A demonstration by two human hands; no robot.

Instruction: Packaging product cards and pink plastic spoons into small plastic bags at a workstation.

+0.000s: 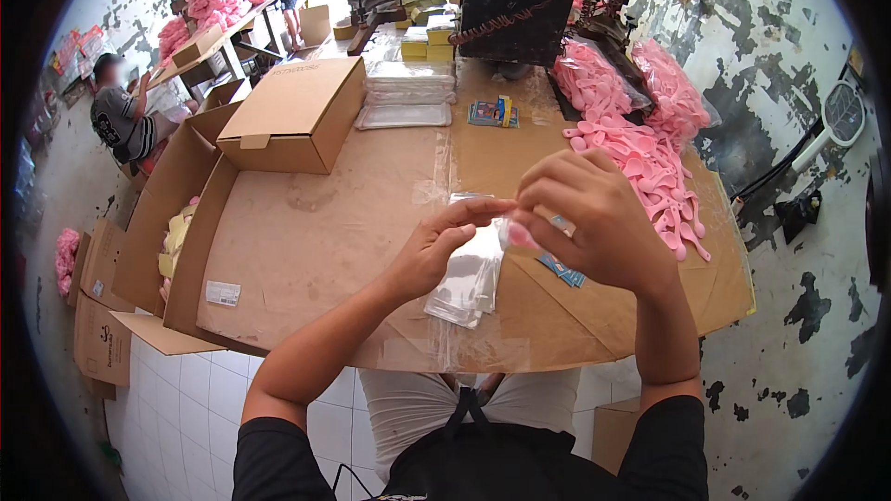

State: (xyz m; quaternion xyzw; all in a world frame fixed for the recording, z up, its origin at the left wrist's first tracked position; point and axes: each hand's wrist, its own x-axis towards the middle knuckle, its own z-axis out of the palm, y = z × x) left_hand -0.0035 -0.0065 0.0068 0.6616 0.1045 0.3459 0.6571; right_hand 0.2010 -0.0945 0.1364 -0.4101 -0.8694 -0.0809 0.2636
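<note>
A small clear bag (517, 234) with something pink in it hangs just under the right fingertips, above the table (325, 250). The right hand (587, 215) arches over from the right, wrist bent and fingers curled, pinching the bag. The left hand (445, 234) reaches across with fingers straight and thumb apart, its fingertips meeting the right ones; whether it grips the bag, I cannot tell. Below lie flat clear bags (464, 286) and blue cards (562, 271); farther right, loose pink spoons (650, 176) are heaped.

Head-worn fisheye, close above worktable (306, 222), facing down, forward.
</note>
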